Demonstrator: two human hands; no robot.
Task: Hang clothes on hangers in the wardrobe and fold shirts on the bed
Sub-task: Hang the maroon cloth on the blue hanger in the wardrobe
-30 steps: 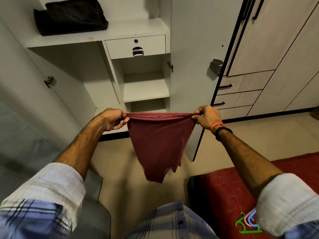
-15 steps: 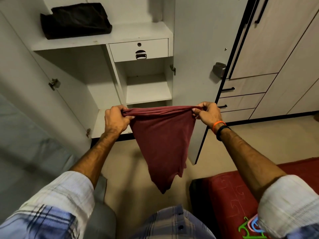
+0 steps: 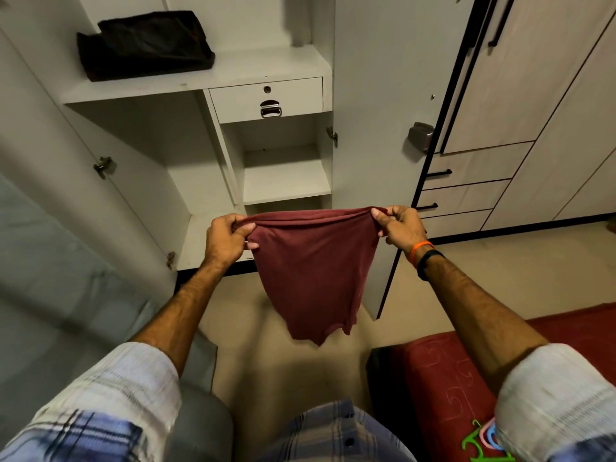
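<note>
The person is holding a maroon shirt point(image 3: 313, 271) up in the air in front of the open wardrobe point(image 3: 286, 175), above the floor and just left of the red bed point(image 3: 443, 388). The left hand point(image 3: 225, 240) and right hand point(image 3: 400, 225) are each pinching a bunched top corner, keeping the upper edge taut while the body is hanging in a narrowing drape. To fold well, both hands should probably keep even tension, letting the fabric fall straight, then lay it flat on the bed. The coloured hangers point(image 3: 483, 443) are lying at the bed's near edge.
</note>
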